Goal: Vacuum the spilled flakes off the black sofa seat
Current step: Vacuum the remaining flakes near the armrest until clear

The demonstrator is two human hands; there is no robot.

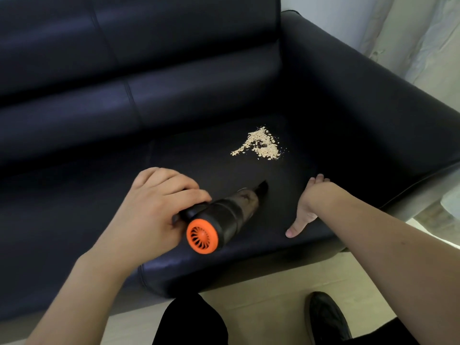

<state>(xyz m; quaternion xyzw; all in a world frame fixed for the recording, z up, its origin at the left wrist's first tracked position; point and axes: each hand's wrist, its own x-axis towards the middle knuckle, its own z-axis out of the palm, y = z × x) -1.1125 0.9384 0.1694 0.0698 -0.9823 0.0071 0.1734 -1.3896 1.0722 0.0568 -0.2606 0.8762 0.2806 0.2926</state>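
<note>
Item: black sofa seat (99, 207), glossy dark upholstery, with backrest at the far side and an armrest (361, 78) on the right. Item: spilled flakes (260, 144), pale tan, one compact patch on the far right part of the seat, near the armrest, a few strays at its edges; the patch looks whole and untouched. Item: handheld vacuum (219, 220), dark body with an orange vented rear cap, narrow nozzle pointing far and right toward the flakes, the tip well short of them and low over the seat; whether it touches the leather cannot be told. Left hand (154, 205): fingers curled over the vacuum's handle, gripping it. Right hand (307, 202): spread flat, holding nothing, palm pressing on the seat near its front edge, just right of the nozzle. Near edge: pale floor (261, 295), a dark shoe (326, 317). Progress, as judged: pickup not begun; the whole spill remains, and the nozzle has yet to reach it.
</note>
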